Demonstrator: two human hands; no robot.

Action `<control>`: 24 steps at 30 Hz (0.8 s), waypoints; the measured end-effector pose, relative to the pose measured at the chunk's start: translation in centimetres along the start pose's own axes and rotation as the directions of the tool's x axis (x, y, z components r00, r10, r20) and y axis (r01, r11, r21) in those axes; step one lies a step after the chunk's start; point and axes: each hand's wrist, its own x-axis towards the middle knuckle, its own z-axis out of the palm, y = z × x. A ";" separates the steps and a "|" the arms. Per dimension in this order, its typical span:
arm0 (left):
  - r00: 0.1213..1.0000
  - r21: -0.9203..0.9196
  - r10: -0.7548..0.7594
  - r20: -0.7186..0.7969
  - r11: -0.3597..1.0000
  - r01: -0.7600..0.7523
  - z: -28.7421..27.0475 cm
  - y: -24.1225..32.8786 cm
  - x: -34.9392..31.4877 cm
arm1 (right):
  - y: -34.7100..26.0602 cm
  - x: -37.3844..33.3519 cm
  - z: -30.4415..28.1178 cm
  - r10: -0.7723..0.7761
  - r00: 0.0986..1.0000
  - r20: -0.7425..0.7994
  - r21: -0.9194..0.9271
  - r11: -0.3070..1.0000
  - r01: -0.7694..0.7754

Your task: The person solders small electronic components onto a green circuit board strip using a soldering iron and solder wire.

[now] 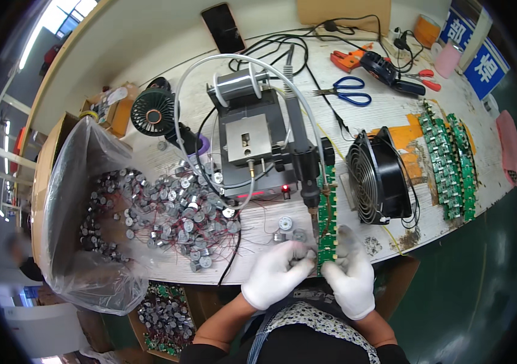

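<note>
A long green circuit board strip (pixel 327 242) lies under the soldering iron (pixel 310 197), near the table's front edge. My right hand (pixel 352 280), in a white glove, grips the strip's near end, thumb on top. Also gloved in white, my left hand (pixel 278 274) is closed, with its fingertips pinched beside the strip's left edge. What it pinches is mostly hidden; a small greyish bit shows at the fingertips. The iron's tip points down at the strip just beyond my hands. Small round metal motors (pixel 285 223) lie just beyond my left hand.
Left lies a heap of wired motors (pixel 189 218), beside a plastic-lined box (pixel 58 242). A solder feeder (pixel 246 136) stands behind the iron, a black fan (pixel 380 176) right of it. Farther out are blue-handled scissors (pixel 352 91), finished-looking green boards (pixel 443 164) and a phone (pixel 223 28).
</note>
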 end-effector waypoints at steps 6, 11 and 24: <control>0.505 0.576 0.683 -0.527 0.725 -0.379 -3.1 -0.7 -2.5 | -0.4 -0.5 -0.2 -0.032 0.999 -0.042 -0.146 0.989 0.025; 0.538 0.749 0.650 -0.536 0.661 -0.052 -6.4 -0.9 -0.3 | -0.1 -0.5 0.1 -0.012 1.000 -0.026 -0.130 0.991 0.009; 0.803 0.531 0.431 -0.412 0.830 -0.173 -5.1 -0.3 0.9 | 0.2 -0.6 -0.3 -0.020 1.000 -0.002 -0.219 0.975 0.019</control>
